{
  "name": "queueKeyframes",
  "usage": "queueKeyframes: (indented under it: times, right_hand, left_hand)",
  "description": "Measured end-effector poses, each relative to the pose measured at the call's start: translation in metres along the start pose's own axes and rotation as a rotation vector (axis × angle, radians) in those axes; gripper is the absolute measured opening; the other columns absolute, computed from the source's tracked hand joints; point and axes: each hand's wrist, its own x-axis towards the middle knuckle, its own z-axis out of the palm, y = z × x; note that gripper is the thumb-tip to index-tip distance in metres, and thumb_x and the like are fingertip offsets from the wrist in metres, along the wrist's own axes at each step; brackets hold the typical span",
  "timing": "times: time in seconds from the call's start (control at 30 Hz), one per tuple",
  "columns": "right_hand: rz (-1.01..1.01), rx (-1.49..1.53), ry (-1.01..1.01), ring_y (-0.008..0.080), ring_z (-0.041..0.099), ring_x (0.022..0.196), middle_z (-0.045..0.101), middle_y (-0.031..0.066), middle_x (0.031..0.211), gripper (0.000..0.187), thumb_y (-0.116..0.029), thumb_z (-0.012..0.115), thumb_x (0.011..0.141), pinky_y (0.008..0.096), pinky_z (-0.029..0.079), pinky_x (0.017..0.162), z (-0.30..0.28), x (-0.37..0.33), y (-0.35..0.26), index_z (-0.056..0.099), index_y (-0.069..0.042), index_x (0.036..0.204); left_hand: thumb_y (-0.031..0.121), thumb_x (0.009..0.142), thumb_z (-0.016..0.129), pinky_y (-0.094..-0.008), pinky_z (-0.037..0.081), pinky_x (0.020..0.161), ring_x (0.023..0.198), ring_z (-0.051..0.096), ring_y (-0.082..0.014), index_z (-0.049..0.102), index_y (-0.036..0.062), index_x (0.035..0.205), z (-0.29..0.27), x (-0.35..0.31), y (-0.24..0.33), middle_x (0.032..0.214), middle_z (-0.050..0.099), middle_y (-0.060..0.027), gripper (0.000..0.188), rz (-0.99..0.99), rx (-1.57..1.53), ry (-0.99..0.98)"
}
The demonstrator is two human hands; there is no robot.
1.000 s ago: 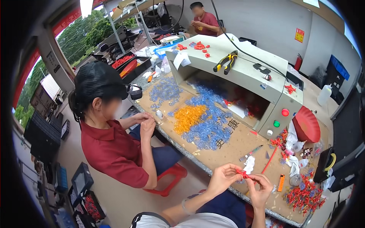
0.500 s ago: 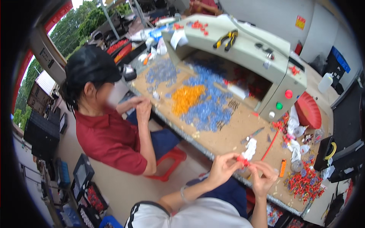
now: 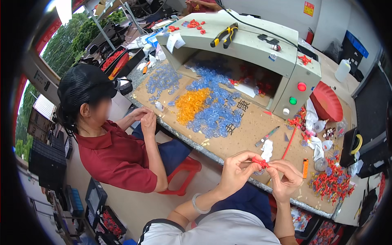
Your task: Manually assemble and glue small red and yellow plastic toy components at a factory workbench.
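Just above the table's near edge, my left hand (image 3: 237, 172) and my right hand (image 3: 284, 179) meet, each pinching a small red plastic piece (image 3: 260, 162). Its exact kind is too small to make out. Below it shows a bit of clear, bluish plastic (image 3: 259, 172), partly hidden by the fingers. A crumpled white tissue (image 3: 266, 150) lies just beyond my left hand. To the right of my right hand is an orange box cutter (image 3: 305, 168), and past it spreads a heap of red and clear plastic pieces (image 3: 331, 179).
Blue clear pieces (image 3: 216, 118) and orange ones (image 3: 192, 105) are piled before a grey-green machine (image 3: 245, 41) with pliers (image 3: 224, 35) on top. A red basin (image 3: 327, 102) stands right. At left, a co-worker in a red shirt (image 3: 114, 157) sits with hands together.
The view has shifted a little, so the table sits slightly further left. Both my hands remain together on the red piece, and a bluish clear part now shows beneath it.
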Motion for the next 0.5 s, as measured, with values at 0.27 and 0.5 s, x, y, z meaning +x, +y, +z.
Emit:
queueKeyframes:
  times: [0.27,0.5]
  right_hand:
    - [-0.083,-0.146,0.051,0.0237,0.067,0.073,0.068,0.0137,0.077,0.009,0.007,0.071,0.071,0.0310,0.053,0.068,-0.001,0.002,0.005,0.069,0.004,0.080]
    - [0.000,-0.071,0.106,0.0214,0.066,0.071,0.069,0.0119,0.078,0.007,0.001,0.073,0.074,0.0293,0.052,0.065,-0.005,-0.023,0.038,0.070,0.002,0.079]
  left_hand:
    - [-0.002,0.087,0.062,-0.0247,0.052,0.072,0.079,0.062,-0.0099,0.063,-0.0064,0.095,0.013,0.003,-0.010,0.087,0.066,-0.0060,0.009,0.040,0.005,0.075]
    - [-0.001,0.087,0.064,-0.0244,0.052,0.075,0.084,0.062,-0.0105,0.062,-0.0071,0.097,0.023,-0.003,-0.037,0.090,0.066,-0.0082,0.012,0.015,0.079,0.087]
